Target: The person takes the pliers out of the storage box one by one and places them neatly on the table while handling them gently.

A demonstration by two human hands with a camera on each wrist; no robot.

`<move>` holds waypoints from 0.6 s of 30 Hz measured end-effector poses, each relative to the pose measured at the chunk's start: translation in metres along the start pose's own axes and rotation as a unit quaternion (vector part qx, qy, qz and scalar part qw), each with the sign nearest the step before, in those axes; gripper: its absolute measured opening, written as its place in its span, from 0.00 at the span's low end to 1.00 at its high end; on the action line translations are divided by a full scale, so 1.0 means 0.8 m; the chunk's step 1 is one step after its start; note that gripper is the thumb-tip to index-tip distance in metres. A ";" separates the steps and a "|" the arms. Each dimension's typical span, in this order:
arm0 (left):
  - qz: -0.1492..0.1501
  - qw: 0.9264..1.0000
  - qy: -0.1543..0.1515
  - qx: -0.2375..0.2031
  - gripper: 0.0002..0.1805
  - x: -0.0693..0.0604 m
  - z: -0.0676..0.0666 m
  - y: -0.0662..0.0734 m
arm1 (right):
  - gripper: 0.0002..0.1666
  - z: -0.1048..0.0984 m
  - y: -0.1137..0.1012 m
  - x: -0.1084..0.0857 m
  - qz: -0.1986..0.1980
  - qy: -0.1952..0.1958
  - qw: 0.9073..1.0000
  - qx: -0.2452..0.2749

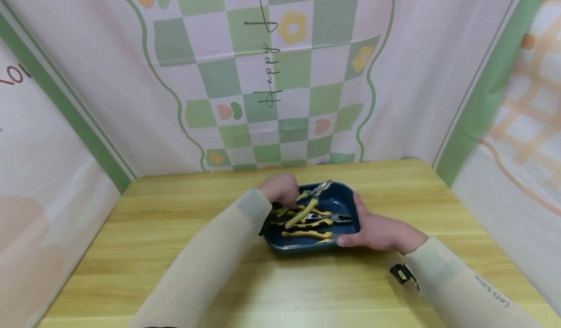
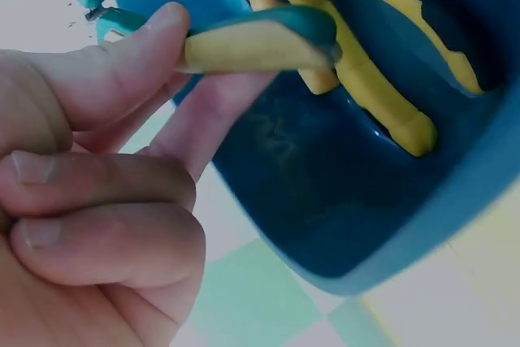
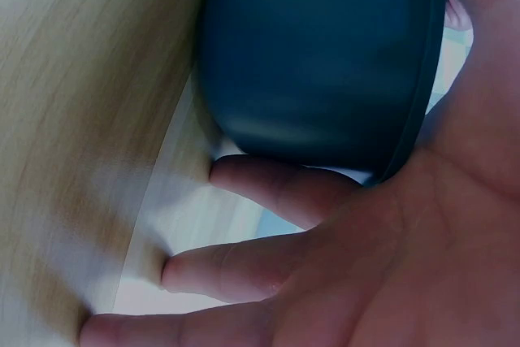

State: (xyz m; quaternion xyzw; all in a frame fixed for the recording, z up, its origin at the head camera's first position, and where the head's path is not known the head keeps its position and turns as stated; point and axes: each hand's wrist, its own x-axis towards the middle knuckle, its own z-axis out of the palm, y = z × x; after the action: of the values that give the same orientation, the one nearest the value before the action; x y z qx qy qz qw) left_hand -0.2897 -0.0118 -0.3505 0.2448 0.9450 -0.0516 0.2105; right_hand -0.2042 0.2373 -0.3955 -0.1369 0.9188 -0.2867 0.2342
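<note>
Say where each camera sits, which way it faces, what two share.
On the head: faces forward and down at the tray; left hand and right hand show.
On the left wrist: faces fingers pinching a handle.
On the right wrist: faces fingers beside the tray.
Head and left wrist share the tray's inside and yellow handles.
</note>
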 end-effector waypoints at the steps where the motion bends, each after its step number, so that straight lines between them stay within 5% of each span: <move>1: 0.011 1.000 0.001 -0.002 0.18 -0.001 -0.001 -0.003 | 0.81 0.000 0.000 0.000 0.000 0.000 1.000 -0.001; 3: 0.034 0.999 0.004 -0.010 0.15 -0.004 -0.003 -0.010 | 0.81 -0.001 -0.001 -0.001 0.000 0.000 1.000 -0.001; 7: 0.035 0.994 0.024 -0.103 0.09 -0.009 -0.004 -0.024 | 0.82 -0.002 -0.002 -0.001 0.002 0.000 1.000 -0.001; 14: 0.007 0.967 0.049 -0.249 0.04 -0.017 -0.003 -0.050 | 0.82 0.000 -0.002 -0.001 0.002 -0.002 1.000 0.002; 18: -0.012 0.950 0.046 -0.308 0.13 -0.022 -0.006 -0.065 | 0.81 -0.001 -0.002 -0.001 0.003 0.000 1.000 0.001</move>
State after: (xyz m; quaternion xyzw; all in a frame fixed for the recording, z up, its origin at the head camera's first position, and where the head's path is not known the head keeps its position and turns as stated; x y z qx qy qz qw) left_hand -0.3027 -0.0641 -0.3392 0.1588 0.9265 0.2504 0.2316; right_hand -0.2034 0.2367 -0.3939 -0.1338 0.9188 -0.2872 0.2354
